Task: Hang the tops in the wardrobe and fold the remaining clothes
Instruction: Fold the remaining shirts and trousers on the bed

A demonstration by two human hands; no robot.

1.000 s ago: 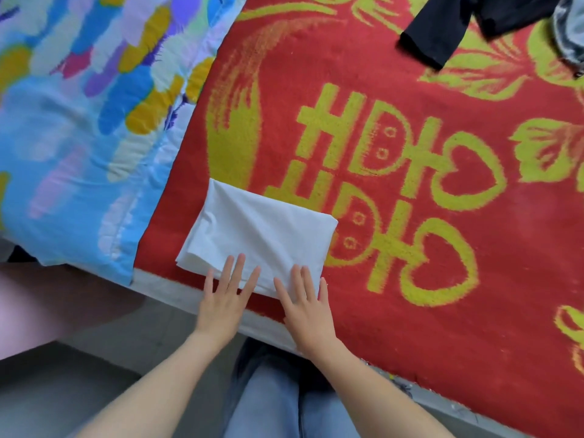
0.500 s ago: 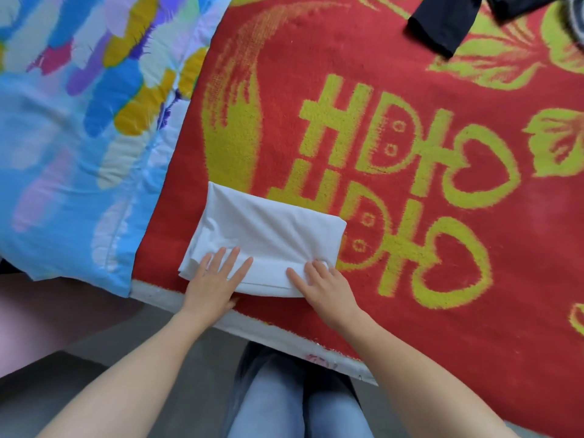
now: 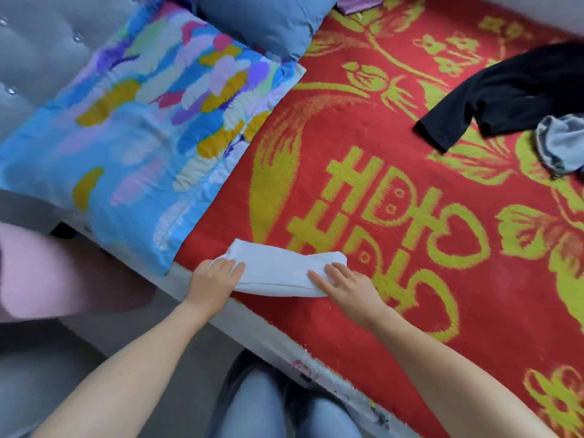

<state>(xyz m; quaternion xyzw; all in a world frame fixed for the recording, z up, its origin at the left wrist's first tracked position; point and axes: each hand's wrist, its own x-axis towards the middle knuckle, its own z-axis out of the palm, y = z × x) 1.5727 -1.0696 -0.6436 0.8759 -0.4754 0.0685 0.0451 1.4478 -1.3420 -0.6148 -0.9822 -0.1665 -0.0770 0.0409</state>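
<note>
A folded white garment (image 3: 284, 270) lies as a narrow bundle near the front edge of the red and yellow blanket (image 3: 379, 128). My left hand (image 3: 215, 279) holds its left end, fingers curled over the top. My right hand (image 3: 347, 284) holds its right end with fingers laid over the cloth; both thumbs are hidden beneath. A black top (image 3: 512, 90) lies spread at the far right of the bed. A grey-blue garment (image 3: 562, 147) is bunched right beside it.
A colourful pillow (image 3: 142, 137) lies left of the white garment, with a blue pillow (image 3: 262, 23) behind it against a padded grey headboard (image 3: 31, 42). A purple cloth (image 3: 360, 1) shows at the top edge. The bed's edge (image 3: 268, 336) runs diagonally in front of my legs.
The white garment went from a flat rectangle to a narrow bundle. My hands moved from pressing its near edge to holding its two ends. The view has tilted up.
</note>
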